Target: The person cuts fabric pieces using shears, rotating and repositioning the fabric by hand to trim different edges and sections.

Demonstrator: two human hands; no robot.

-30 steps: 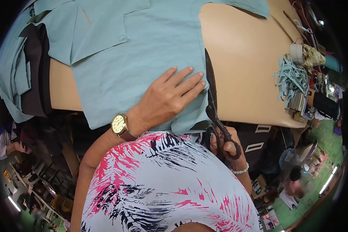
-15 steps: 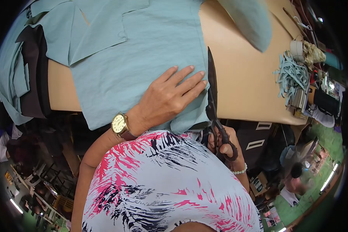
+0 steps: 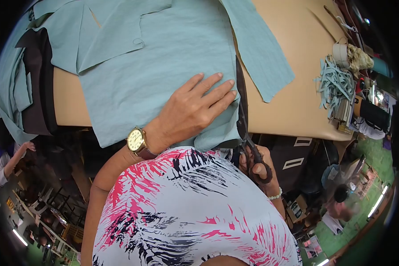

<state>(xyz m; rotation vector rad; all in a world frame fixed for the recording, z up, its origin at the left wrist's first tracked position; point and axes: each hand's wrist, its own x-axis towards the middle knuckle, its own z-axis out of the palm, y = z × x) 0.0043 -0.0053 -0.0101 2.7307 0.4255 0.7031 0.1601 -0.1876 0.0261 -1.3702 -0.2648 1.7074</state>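
Observation:
Light blue-green fabric [image 3: 119, 93] is spread over the tan table [image 3: 288, 115]. My left hand [image 3: 193, 108] lies flat on it near its right edge, fingers apart, with a gold watch [image 3: 136, 139] on the wrist. Just below the table's front edge, my right hand [image 3: 259, 166] is wrapped round the handles of large dark scissors [image 3: 255, 155]. Their blades point away from me along the fabric's right edge, partly hidden by cloth. A long flap of the same fabric [image 3: 266, 57] lies on the table to the right of the blades.
Thin blue-green fabric strips [image 3: 334, 86] are heaped at the table's right end beside a white roll [image 3: 340, 56]. Dark fabric [image 3: 40, 84] hangs over the left side. Drawers [image 3: 281, 155] sit below the table. Another person's arm [image 3: 17, 155] shows at far left.
The fabric flap at the upper right has swung down and now lies flat on the table. Both my hands have stayed nearly in place. The other person's arm has risen at far left.

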